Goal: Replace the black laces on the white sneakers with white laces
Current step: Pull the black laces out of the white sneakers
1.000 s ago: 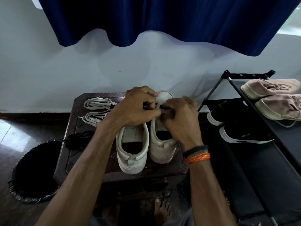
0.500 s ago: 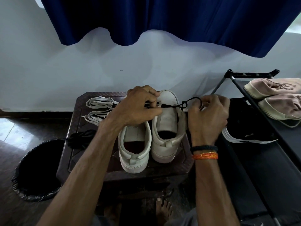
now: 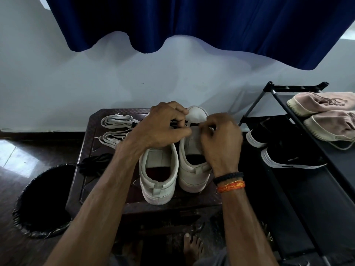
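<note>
Two white sneakers stand side by side on a dark brown stool, heels toward me: the left sneaker and the right sneaker. A black lace still crosses the right sneaker's eyelets. My left hand pinches that lace over the shoe's front. My right hand is curled over the tongue and pinches the same lace from the right. Two white laces lie bundled at the stool's far left. A removed black lace lies in a heap at the stool's left edge.
A black bin stands on the floor left of the stool. A black shoe rack on the right holds black sneakers and pink shoes. A blue curtain hangs over the white wall behind. My bare foot is under the stool.
My right hand, which had pulled a loop of black lace out to the right, has come back to the right sneaker's eyelets beside my left hand.
</note>
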